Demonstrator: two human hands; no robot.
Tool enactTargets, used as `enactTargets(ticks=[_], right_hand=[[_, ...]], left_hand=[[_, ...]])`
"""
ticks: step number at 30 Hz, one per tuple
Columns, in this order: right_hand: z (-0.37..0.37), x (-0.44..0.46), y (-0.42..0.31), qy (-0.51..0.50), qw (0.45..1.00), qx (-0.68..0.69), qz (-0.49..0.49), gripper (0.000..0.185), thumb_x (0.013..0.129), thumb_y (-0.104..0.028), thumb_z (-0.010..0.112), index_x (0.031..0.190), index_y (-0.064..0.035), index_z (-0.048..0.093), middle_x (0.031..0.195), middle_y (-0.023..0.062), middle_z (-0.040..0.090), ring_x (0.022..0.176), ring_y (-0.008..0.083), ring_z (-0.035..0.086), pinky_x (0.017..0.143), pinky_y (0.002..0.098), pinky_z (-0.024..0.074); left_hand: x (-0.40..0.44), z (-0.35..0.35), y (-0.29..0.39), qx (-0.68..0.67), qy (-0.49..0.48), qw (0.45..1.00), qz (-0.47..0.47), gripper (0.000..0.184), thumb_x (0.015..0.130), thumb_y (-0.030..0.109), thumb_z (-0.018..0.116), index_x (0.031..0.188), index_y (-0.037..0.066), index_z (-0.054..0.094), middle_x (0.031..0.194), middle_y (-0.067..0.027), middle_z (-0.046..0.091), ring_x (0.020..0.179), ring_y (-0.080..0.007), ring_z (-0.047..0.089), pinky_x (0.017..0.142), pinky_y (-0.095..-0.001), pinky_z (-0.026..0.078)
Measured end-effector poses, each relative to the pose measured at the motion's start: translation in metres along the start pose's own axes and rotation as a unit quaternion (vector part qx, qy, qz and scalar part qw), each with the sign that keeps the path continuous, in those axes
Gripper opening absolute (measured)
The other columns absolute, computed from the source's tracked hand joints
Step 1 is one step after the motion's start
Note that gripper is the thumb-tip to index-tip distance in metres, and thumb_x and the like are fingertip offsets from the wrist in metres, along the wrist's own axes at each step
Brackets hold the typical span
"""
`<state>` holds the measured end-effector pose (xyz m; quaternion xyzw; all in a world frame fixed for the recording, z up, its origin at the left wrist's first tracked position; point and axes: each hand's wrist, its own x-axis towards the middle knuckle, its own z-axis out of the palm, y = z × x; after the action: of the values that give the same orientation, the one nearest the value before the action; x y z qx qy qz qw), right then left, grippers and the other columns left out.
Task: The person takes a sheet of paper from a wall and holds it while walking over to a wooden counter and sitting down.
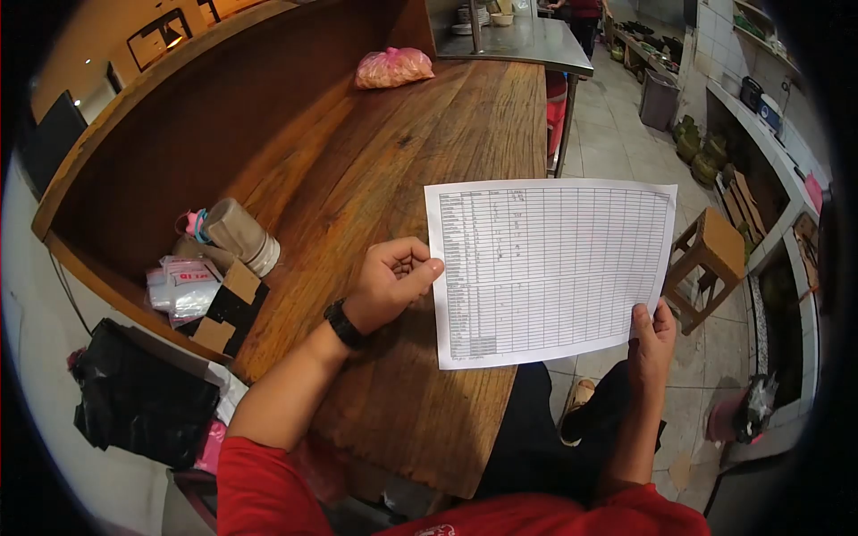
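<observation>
My left hand [391, 284] pinched the printed sheet [552, 275] at its nine o'clock, my right hand [653, 339] gripped four o'clock (its long axis ran roughly nine-to-three).

paper sheet [572, 268]: print too small to read | plastic pack [186, 293]: red letters, apparently ending "LID"

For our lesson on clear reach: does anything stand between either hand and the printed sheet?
Nothing visible does: the left hand pinches the printed sheet at its left edge, and the right hand holds it near its lower right corner.
</observation>
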<state>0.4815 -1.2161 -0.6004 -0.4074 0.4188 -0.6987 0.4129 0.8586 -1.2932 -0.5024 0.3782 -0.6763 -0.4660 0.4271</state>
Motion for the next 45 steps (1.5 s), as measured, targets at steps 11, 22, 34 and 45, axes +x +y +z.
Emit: enactTargets(ticks=[11,22,34,45], right_hand=[[-0.001,0.000,0.004,0.007,1.000,-0.005,0.001,0.035,0.095,-0.028,0.072,0.113,0.0008,0.063,0.100,0.0050,0.070,0.088,0.0112,0.064,0.081,0.0275,0.0494],[0.001,0.001,0.006,0.015,1.000,0.008,-0.020,0.032,0.096,-0.023,0.069,0.113,0.0025,0.062,0.103,0.0069,0.070,0.089,0.0117,0.065,0.081,0.0279,0.0509],[0.008,-0.001,0.005,0.026,0.999,0.019,-0.027,0.023,0.098,-0.018,0.067,0.109,0.0020,0.063,0.102,0.0072,0.070,0.090,0.0112,0.064,0.084,0.0270,0.0499],[0.011,-0.001,0.003,0.031,0.999,0.020,-0.009,0.023,0.097,-0.018,0.068,0.107,0.0015,0.063,0.101,0.0071,0.070,0.089,0.0112,0.064,0.083,0.0266,0.0491]], left_hand=[[0.000,-0.003,0.000,0.053,0.019,0.998,0.013,0.014,0.094,0.012,0.067,0.085,0.001,0.064,0.070,0.0019,0.063,0.059,-0.0023,0.053,0.054,-0.0201,0.041],[0.000,-0.006,-0.004,0.072,0.011,0.997,0.016,0.013,0.094,0.010,0.067,0.085,0.000,0.066,0.072,0.0021,0.064,0.062,-0.0025,0.053,0.057,-0.0208,0.042],[0.000,-0.006,-0.004,0.057,0.012,0.998,0.013,0.013,0.094,0.011,0.067,0.087,0.000,0.066,0.073,0.0007,0.064,0.062,-0.0028,0.054,0.056,-0.0205,0.042],[0.001,-0.007,-0.004,0.050,0.009,0.998,0.023,0.014,0.096,0.011,0.065,0.088,0.000,0.065,0.072,0.0011,0.063,0.061,-0.0029,0.054,0.055,-0.0203,0.042]])
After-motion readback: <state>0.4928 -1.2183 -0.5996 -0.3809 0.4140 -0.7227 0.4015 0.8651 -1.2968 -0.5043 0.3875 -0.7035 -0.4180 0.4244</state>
